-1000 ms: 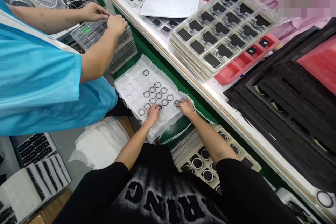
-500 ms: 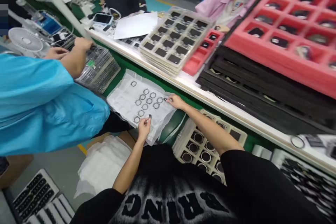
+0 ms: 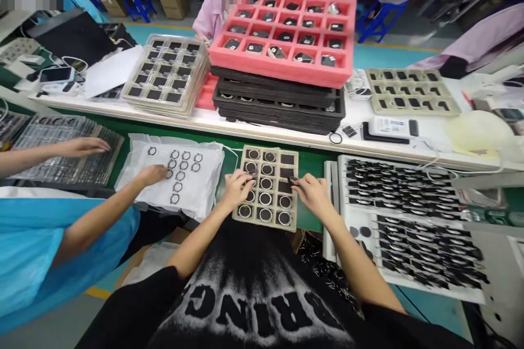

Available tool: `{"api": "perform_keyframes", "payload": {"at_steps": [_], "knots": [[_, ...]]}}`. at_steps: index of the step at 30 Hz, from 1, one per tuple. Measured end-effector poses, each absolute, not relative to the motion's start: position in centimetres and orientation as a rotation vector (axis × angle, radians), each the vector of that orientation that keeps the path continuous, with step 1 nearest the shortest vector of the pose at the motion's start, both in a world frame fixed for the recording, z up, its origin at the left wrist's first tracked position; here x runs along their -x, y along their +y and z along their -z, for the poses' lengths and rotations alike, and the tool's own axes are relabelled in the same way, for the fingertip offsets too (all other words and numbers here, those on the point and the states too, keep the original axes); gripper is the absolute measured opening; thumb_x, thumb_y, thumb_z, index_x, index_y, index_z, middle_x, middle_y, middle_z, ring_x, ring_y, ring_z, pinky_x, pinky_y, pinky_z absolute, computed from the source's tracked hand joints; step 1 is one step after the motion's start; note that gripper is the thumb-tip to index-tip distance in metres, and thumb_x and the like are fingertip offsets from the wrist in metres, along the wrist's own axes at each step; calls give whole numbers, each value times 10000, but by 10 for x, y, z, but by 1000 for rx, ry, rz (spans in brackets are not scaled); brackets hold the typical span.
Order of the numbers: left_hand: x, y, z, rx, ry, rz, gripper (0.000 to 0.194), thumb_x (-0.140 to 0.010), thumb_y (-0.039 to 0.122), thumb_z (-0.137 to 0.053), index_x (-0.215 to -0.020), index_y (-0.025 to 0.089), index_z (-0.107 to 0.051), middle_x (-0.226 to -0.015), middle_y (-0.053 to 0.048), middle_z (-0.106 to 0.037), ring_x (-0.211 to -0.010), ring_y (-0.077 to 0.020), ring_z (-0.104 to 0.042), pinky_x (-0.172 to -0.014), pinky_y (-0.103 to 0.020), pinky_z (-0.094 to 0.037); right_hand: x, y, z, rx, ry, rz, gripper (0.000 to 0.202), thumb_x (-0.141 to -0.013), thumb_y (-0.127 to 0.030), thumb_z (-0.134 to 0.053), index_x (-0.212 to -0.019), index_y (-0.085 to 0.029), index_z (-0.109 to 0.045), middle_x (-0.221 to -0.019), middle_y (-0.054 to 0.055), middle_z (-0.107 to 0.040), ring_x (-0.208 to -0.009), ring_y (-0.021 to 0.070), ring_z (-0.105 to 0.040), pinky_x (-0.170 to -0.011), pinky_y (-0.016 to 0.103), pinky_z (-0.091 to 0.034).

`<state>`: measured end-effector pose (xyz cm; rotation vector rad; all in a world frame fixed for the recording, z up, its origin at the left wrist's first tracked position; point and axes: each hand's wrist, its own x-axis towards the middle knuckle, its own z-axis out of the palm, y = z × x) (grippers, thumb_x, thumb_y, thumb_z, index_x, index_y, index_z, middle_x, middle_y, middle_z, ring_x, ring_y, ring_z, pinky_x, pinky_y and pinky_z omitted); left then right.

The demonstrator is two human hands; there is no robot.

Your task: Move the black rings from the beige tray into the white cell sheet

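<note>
We are looking at a green bench running across the view, with a pink tray stacked on black trays at twelve o'clock. At three o'clock a white rack is lying beside us. At nine o'clock a co-worker's hand is resting on a white sheet dotted with rings. At centre the beige tray is sitting; our left hand is curling loosely over its left cells, our right hand pinching something too small to name at its right edge.
</note>
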<state>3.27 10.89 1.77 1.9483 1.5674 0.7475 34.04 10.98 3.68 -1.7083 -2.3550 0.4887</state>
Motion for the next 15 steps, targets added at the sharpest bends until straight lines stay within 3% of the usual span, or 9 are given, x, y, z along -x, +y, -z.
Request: {"api": "perform_keyframes", "payload": {"at_steps": [4, 11, 15], "knots": [[-100, 154, -33, -2393, 1248, -458, 266, -1085, 315, -490, -1103, 190, -724, -1065, -106, -671, -1035, -234, -613, -974, -425, -324, -337, 90, -15, 1693, -2418, -433, 258, -1066, -270, -479, -998, -192, -715, -1003, 119, -659, -959, 266, -542, -852, 394, -287], [-162, 193, -20, -2539, 985, -107, 227, -999, 151, -555, -852, 171, -726, -1041, -108, -630, -980, -245, -562, -952, -407, -322, -336, 83, 0, 1690, -2399, -501, 252, -1061, -238, -545, -991, -227, -787, -975, 94, -682, -958, 251, -577, -823, 384, -288], [-160, 194, -15, -2470, 1058, -142, 192, -988, 225, -618, -910, 222, -794, -1024, -79, -639, -989, -238, -580, -946, -399, -339, -352, 80, 4, 1658, -2355, -569, 225, -1056, -270, -586, -1060, -271, -811, -959, 68, -692, -923, 228, -611, -814, 369, -315]]}}
